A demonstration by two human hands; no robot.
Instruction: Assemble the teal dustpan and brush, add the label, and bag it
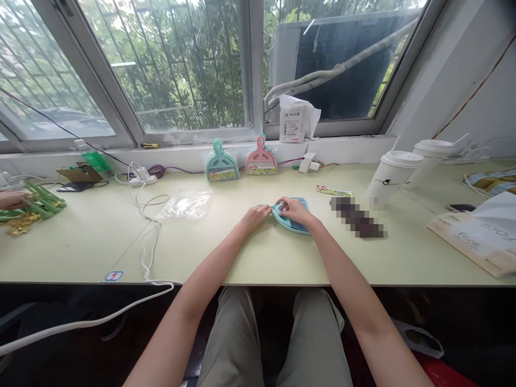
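A teal mini dustpan and brush set (297,226) lies on the table in front of me, its handle pointing left and its bristles to the right. My left hand (257,216) is closed on the handle end. My right hand (296,210) reaches over the set from the right, thumb and fingers pinched near the base of the handle. The fingers hide part of the handle. Close by on the right is a printed label card (334,191). To the left rests a crumpled clear plastic bag (186,205).
A wrapped teal set (222,161) and a wrapped pink set (261,157) lean at the windowsill. Paper cups (393,174), a blurred dark item (358,217) and a tissue pack (475,231) are rightward. White cables (148,252) cross the left side. Another person's hand (12,200) holds green stalks.
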